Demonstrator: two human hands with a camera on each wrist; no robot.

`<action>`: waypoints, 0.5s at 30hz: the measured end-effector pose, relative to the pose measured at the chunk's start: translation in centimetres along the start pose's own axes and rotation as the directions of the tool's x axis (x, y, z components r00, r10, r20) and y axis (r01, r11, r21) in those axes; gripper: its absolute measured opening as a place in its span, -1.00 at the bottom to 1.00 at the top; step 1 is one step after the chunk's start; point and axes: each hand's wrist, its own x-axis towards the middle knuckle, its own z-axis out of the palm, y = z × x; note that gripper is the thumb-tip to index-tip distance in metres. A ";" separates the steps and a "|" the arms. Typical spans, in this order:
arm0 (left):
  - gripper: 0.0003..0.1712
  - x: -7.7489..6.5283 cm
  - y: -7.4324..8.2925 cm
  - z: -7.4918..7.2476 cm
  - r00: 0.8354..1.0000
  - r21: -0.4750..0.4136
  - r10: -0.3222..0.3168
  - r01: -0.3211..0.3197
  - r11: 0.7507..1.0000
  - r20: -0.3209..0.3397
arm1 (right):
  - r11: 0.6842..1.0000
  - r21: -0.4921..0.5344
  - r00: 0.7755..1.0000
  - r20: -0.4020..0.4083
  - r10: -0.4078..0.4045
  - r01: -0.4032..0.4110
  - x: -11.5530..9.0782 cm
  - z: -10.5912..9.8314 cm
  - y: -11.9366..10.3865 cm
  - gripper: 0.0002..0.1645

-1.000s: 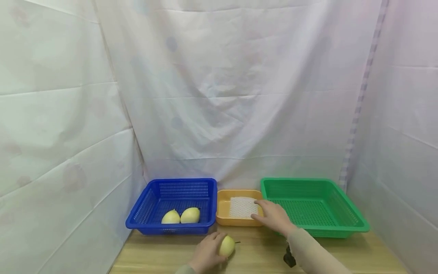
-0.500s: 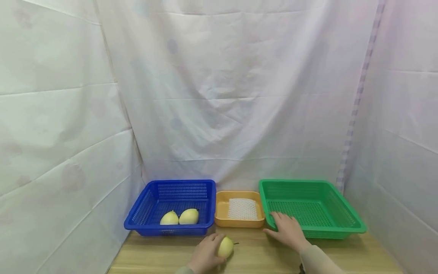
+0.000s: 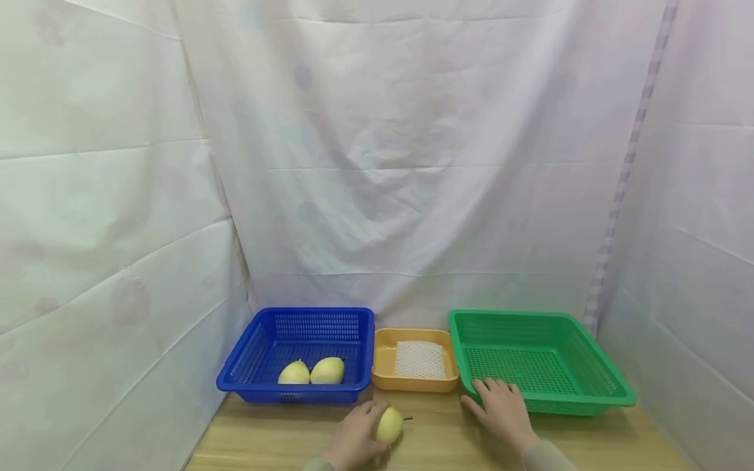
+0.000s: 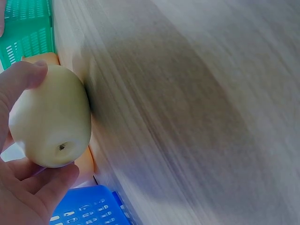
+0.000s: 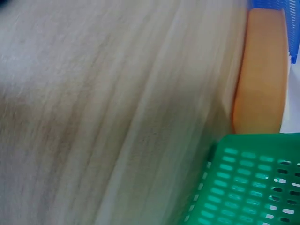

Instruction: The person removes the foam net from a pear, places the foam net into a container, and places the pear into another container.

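Observation:
My left hand (image 3: 356, 435) grips a pale yellow pear (image 3: 390, 425) low over the front of the table, its stem pointing right. In the left wrist view the thumb presses one side of the pear (image 4: 54, 115) and the curled fingers support the other, with its blossom end facing the camera. At the front-left corner of the green basket (image 3: 580, 398), my right hand (image 3: 502, 412) holds the rim, fingers over the edge and thumb outside. Only the basket's perforated wall (image 5: 248, 183) shows in the right wrist view, without the hand.
Two more pears (image 3: 327, 371) lie in the blue basket (image 3: 294, 392) at the left. Between the baskets stands a shallow orange tray (image 3: 384, 383) with white foam netting (image 3: 420, 359) in it. White cloth (image 3: 377, 144) hangs behind and on both sides of the wooden table (image 3: 265, 435).
The right hand has moved from over the orange tray to the green basket's rim, and that basket has shifted slightly nearer. The left hand stays in place with the pear.

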 end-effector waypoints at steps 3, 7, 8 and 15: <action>-0.13 0.0 0.0 0.1 1.000 0.001 0.001 -0.001 1.000 0.003 | 1.000 -0.001 0.998 -0.057 -0.009 0.009 -0.3 0.2 0.0 -0.49; -0.13 0.1 0.1 0.1 1.000 -0.008 -0.009 0.010 1.000 0.024 | 1.000 -0.004 0.996 -0.085 -0.004 0.004 -0.5 0.3 0.0 -0.57; -0.13 0.1 0.1 0.2 0.999 -0.008 -0.015 0.015 1.000 0.032 | 1.000 -0.003 0.996 -0.089 -0.003 0.003 -0.6 0.3 0.1 -0.59; -0.14 0.2 0.1 -0.2 0.999 0.004 -0.014 0.014 1.000 0.032 | 1.000 0.000 0.995 -0.097 0.001 -0.001 -0.3 0.8 0.0 -0.63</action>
